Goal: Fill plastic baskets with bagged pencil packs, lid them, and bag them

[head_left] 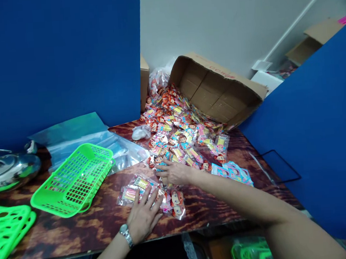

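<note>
My left hand [144, 215], a watch on its wrist, lies flat with fingers spread on a small cluster of clear packets [154, 194] holding cartoon-face toys, near the table's front edge. My right hand [173, 172] reaches forward with fingers extended and rests on the near edge of a large pile of the same packets [179, 133]. That pile spills out of a tipped cardboard box [217, 91] at the back of the table. No packet is lifted off the table.
A green plastic basket [74, 179] lies left of centre, with another green basket [6, 230] at the far left. A metal lid [8, 168] and clear plastic bags [87, 139] sit behind them. Blue partitions [318, 135] wall both sides. The brown table [219, 205] ends near me.
</note>
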The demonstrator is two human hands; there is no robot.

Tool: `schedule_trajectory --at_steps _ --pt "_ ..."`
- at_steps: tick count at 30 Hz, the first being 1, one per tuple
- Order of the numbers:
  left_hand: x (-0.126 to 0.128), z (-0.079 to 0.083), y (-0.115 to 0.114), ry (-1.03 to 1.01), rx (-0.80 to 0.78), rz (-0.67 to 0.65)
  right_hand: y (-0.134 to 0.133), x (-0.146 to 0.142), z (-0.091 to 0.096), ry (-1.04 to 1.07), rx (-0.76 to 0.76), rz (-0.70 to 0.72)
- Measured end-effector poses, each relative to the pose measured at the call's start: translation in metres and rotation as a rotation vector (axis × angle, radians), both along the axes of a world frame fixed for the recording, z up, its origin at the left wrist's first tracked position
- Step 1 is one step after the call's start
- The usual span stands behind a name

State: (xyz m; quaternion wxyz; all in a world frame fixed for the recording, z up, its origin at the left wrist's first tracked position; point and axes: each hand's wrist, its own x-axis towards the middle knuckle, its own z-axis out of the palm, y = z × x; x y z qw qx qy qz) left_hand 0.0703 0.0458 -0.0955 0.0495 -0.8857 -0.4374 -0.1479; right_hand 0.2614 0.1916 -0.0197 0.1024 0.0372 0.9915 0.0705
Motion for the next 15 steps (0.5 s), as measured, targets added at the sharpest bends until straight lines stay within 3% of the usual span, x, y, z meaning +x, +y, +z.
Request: schedule_trajectory --at_steps 2,4,6,8,11,13,15 --pt "0.000 0.001 -0.005 -0.006 0.026 0.028 0.004 -0.002 0.000 0.028 0.027 0.058" --pt "-0.004 0.002 -0.011 -0.032 0.062 0.048 0.006 0.002 0.006 0.061 0.037 0.014" --pt "-0.011 0.002 -0.019 -0.086 0.085 0.055 0.006 0.007 0.017 0.123 0.021 -0.187" --pt "-0.017 0.002 -0.025 -0.132 0.080 0.059 0.002 0.010 0.029 0.209 -0.043 -0.500" --pt "-0.014 0.002 -0.030 -0.130 0.068 0.083 -0.010 -0.001 0.036 0.329 -0.310 -0.871" --pt "-0.006 0.003 -0.029 -0.104 0.056 0.119 -0.021 -0.019 0.031 0.362 -0.557 -0.966" --pt "0.000 0.005 -0.029 -0.103 0.042 0.133 -0.033 -0.040 0.019 0.322 -0.688 -0.974"
